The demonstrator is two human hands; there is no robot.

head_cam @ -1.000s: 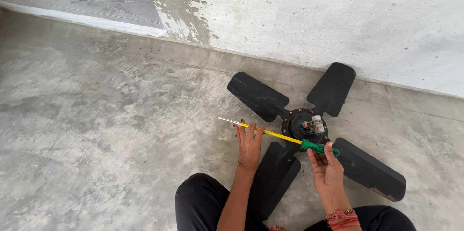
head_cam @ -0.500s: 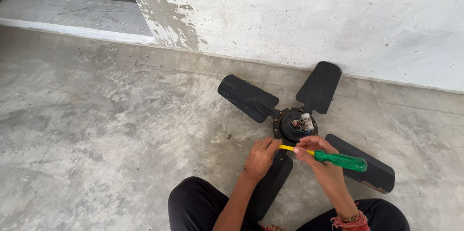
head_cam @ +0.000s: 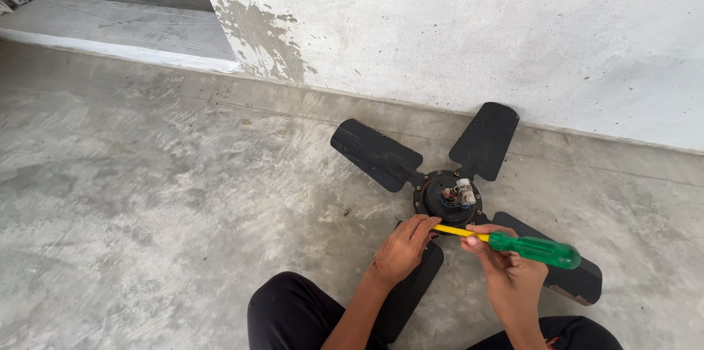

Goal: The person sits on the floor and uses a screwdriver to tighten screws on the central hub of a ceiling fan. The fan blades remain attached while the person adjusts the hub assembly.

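Since one second ago, the screwdriver (head_cam: 513,242) has swung round, its green handle now pointing right. The right hand (head_cam: 510,273) grips the handle, fingers closed. The left hand (head_cam: 402,247) pinches the yellow shaft against the fan hub (head_cam: 447,198). The black four-bladed fan (head_cam: 378,152) lies flat on the concrete floor (head_cam: 147,211), near the wall (head_cam: 477,27).

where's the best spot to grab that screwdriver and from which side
Probably the green handle, from the person's right. It is the thick end and juts out free past the right hand, which holds the screwdriver near the handle's front. The thin yellow shaft runs under the left hand toward the fan hub, so that end is crowded.
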